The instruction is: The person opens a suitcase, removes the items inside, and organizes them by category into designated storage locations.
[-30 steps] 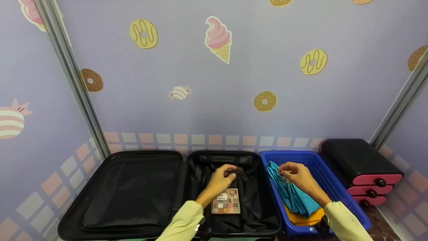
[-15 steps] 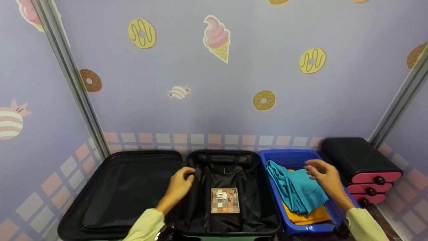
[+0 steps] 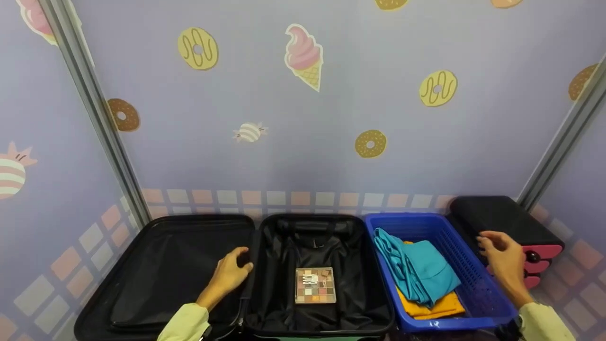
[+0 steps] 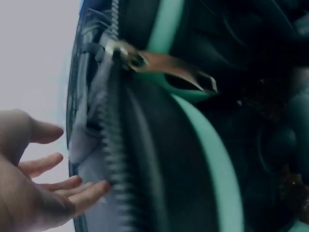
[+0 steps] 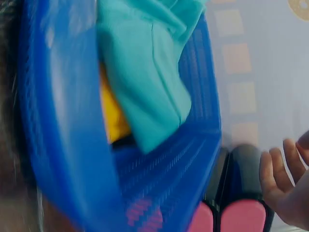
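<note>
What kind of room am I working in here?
Probably a staged booth made up as a child's room: walls with doughnut and ice-cream decals, an open suitcase, a blue basket of folded clothes.

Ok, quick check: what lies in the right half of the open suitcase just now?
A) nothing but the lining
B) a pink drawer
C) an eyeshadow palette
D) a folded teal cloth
C: the eyeshadow palette lies flat on the black lining of the suitcase, while the teal cloth sits in the blue basket beside it.
</note>
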